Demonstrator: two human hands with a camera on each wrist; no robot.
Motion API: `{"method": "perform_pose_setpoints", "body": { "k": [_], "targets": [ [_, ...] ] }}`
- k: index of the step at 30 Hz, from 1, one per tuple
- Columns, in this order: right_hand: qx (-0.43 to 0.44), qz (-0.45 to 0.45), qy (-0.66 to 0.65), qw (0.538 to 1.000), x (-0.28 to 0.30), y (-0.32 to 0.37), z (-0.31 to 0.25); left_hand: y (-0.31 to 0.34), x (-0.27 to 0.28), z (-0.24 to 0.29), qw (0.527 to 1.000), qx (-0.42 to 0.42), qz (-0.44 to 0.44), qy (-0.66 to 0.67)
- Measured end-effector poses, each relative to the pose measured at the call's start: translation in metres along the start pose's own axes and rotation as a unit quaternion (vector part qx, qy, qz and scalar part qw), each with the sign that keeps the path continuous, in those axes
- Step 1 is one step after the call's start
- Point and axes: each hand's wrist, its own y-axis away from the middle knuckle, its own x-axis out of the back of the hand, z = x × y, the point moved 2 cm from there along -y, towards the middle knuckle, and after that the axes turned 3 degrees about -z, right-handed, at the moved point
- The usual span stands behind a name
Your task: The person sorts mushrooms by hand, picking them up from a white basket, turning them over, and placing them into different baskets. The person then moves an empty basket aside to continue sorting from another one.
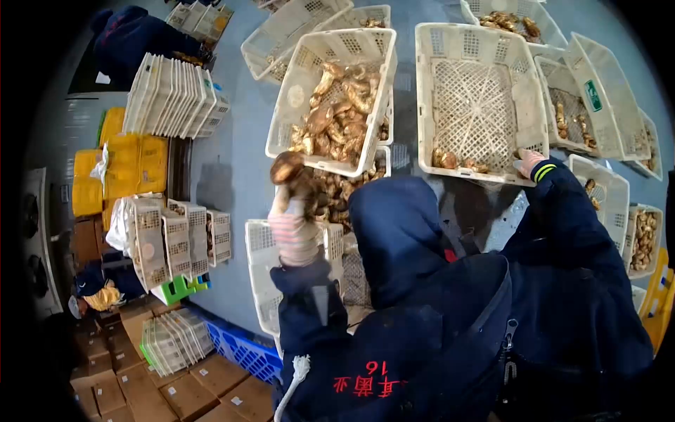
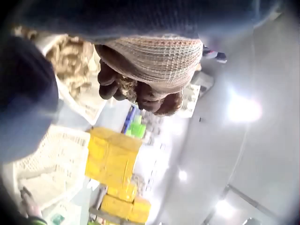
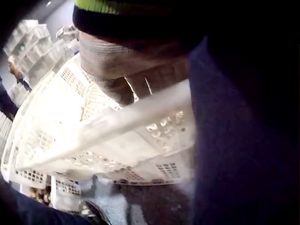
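Observation:
My left hand (image 1: 294,232), in a striped knit glove with dark fingers, grips brown mushrooms (image 1: 287,169), blurred in the head view. It is raised beside a tilted white crate (image 1: 280,144) partly filled with mushrooms. In the left wrist view the dark fingers (image 2: 108,84) curl round a rough mushroom stem (image 2: 127,88). My right hand (image 1: 529,163), gloved alike, holds the near right corner of another white crate (image 1: 422,91), its fingers (image 3: 123,91) hooked over the rim. A few mushrooms (image 1: 446,160) lie along that crate's near side.
More white crates (image 1: 598,98) with mushrooms stand to the right, and another mushroom-filled crate lies under the tilted one. At left are stacked crates (image 1: 172,98) and yellow boxes (image 1: 137,162). A person in a dark hooded jacket (image 1: 401,232) is close in front.

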Motion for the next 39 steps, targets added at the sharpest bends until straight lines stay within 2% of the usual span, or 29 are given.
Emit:
{"method": "perform_pose_setpoints", "body": {
  "k": [1,3,4,5,6,7,9,10,11,12,13,15,16,18,20,22,23,24,26,27,29,30,32,34,35,37,38,39],
  "targets": [
    [-0.020,-0.037,0.018,0.999,-0.006,0.000,0.000,0.022,0.020,0.010,0.998,0.050,0.026,0.029],
    [0.082,-0.054,0.125,0.987,-0.024,-0.014,0.014,0.066,0.072,0.011,0.987,0.126,0.089,0.050],
    [0.120,-0.062,0.165,0.977,-0.024,-0.013,0.005,0.088,0.091,0.004,0.977,0.113,0.151,0.098],
    [0.179,-0.009,0.200,0.963,-0.021,-0.002,0.002,0.114,0.131,-0.018,0.977,0.135,0.139,0.094],
    [0.145,-0.033,0.158,0.976,-0.031,-0.023,0.022,0.138,0.164,-0.036,0.969,0.151,0.159,0.114],
    [0.141,-0.029,0.175,0.974,-0.039,-0.032,0.034,0.165,0.179,-0.041,0.956,0.148,0.227,0.109],
    [0.128,-0.037,0.195,0.972,-0.039,-0.031,0.022,0.219,0.222,-0.062,0.955,0.146,0.255,0.038],
    [0.120,-0.054,0.199,0.971,-0.032,-0.021,0.014,0.241,0.246,-0.072,0.964,0.150,0.216,-0.028],
    [0.128,-0.059,0.229,0.963,-0.023,-0.007,-0.004,0.252,0.226,-0.048,0.926,0.201,0.296,0.116],
    [0.084,-0.072,0.199,0.974,-0.040,-0.036,0.022,0.264,0.232,-0.047,0.933,0.226,0.263,0.096],
    [0.076,-0.061,0.152,0.984,-0.036,-0.039,0.023,0.272,0.233,-0.039,0.938,0.249,0.229,0.076],
    [-0.063,-0.029,0.045,0.997,-0.028,-0.034,0.014,0.284,0.218,-0.028,0.927,0.280,0.249,0.023],
    [-0.068,-0.041,0.041,0.996,-0.039,-0.049,0.031,0.294,0.223,-0.034,0.908,0.320,0.271,0.000],
    [-0.008,-0.014,0.134,0.991,-0.067,-0.082,0.068,0.319,0.243,-0.065,0.897,0.323,0.301,-0.035],
    [-0.009,-0.004,0.113,0.994,-0.076,-0.088,0.083,0.328,0.234,-0.062,0.898,0.321,0.302,0.009],
    [-0.009,0.004,0.093,0.996,-0.075,-0.087,0.090,0.353,0.252,-0.097,0.851,0.416,0.318,0.035],
    [0.017,0.010,0.101,0.995,-0.071,-0.079,0.085,0.359,0.249,-0.102,0.855,0.403,0.325,0.037],
    [0.007,0.021,0.111,0.994,-0.068,-0.074,0.080,0.367,0.249,-0.105,0.838,0.437,0.325,0.021],
    [-0.013,0.044,0.131,0.990,-0.079,-0.084,0.093,0.375,0.248,-0.108,0.857,0.440,0.254,0.086],
    [-0.002,0.017,0.148,0.989,-0.071,-0.075,0.081,0.373,0.238,-0.099,0.852,0.450,0.265,0.035],
    [0.020,-0.037,0.183,0.982,-0.046,-0.044,0.047,0.370,0.232,-0.089,0.866,0.481,0.134,0.001],
    [0.027,-0.035,0.185,0.982,-0.043,-0.043,0.045,0.365,0.223,-0.078,0.860,0.505,0.067,-0.027],
    [0.037,-0.034,0.191,0.980,-0.042,-0.040,0.043,0.370,0.212,-0.095,0.853,0.512,-0.060,-0.084],
    [0.043,-0.039,0.206,0.977,-0.041,-0.036,0.039,0.389,0.202,-0.113,0.764,0.641,-0.047,-0.061],
    [0.046,-0.042,0.214,0.975,-0.040,-0.035,0.037,0.413,0.216,-0.144,0.799,0.599,-0.045,-0.036],
    [0.031,-0.050,0.188,0.980,-0.039,-0.036,0.041,0.481,0.243,-0.217,0.819,0.565,-0.025,-0.099],
    [0.020,-0.044,0.171,0.984,-0.040,-0.038,0.044,0.504,0.259,-0.234,0.817,0.505,-0.178,-0.216],
    [0.010,-0.037,0.153,0.987,-0.042,-0.040,0.047,0.527,0.275,-0.249,0.796,0.408,-0.301,-0.331]
  ]
}}
